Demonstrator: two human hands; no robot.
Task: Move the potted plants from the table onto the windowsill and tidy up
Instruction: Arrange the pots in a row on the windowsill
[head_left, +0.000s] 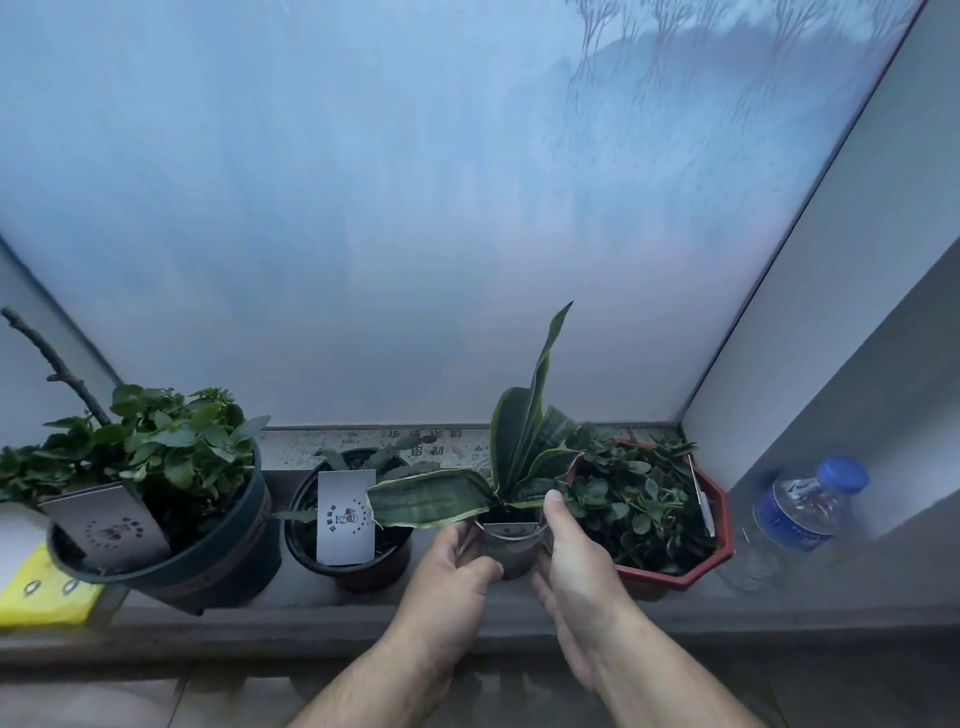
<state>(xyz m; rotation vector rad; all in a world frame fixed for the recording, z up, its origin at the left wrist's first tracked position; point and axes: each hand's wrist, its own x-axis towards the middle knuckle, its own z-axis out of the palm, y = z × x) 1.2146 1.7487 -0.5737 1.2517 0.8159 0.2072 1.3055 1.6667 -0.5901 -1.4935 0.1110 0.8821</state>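
Observation:
A small grey pot (511, 545) with a striped snake plant (524, 441) stands on the grey windowsill (337, 618). My left hand (457, 577) grips its left side and my right hand (574, 561) grips its right side, thumb on the rim. To its left stands a small black pot (345, 564) with a white card (345, 517). Further left is a large dark green pot (208, 566) of leafy plant with a grey card. A red octagonal pot (719, 540) of leafy plant stands right of the snake plant, touching its leaves.
A clear water bottle (800, 514) with a blue cap and label stands at the sill's right end against the wall. A yellow cloth (36, 592) lies at the left edge. Frosted window glass (415, 208) rises right behind the pots.

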